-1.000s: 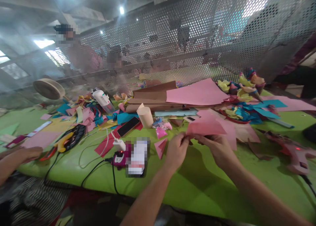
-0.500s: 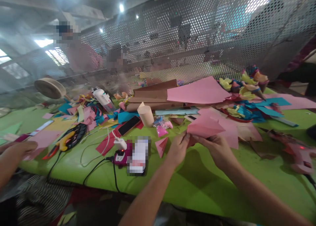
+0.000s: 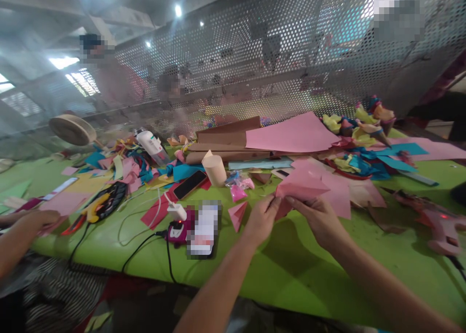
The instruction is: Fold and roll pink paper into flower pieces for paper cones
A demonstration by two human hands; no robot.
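Both my hands hold a folded pink paper piece (image 3: 300, 187) just above the green table (image 3: 291, 260). My left hand (image 3: 262, 217) pinches its lower left corner, fingers closed. My right hand (image 3: 318, 220) grips its underside from the right, fingers curled. A small pink paper triangle (image 3: 237, 213) lies on the table left of my left hand. More pink sheets (image 3: 337, 190) lie behind the held piece.
A pink glue gun (image 3: 439, 226) rests at the right. A blurred phone with charger and cables (image 3: 198, 226) lies left of centre, a paper cone (image 3: 214, 169) and dark phone (image 3: 189, 184) behind. Coloured paper scraps (image 3: 127, 170) cover the back. Another person's hand (image 3: 36, 221) rests at the left edge.
My hands have drawn the pink piece slightly closer together and reshaped its fold. The other person's hand at the left has shifted a little.
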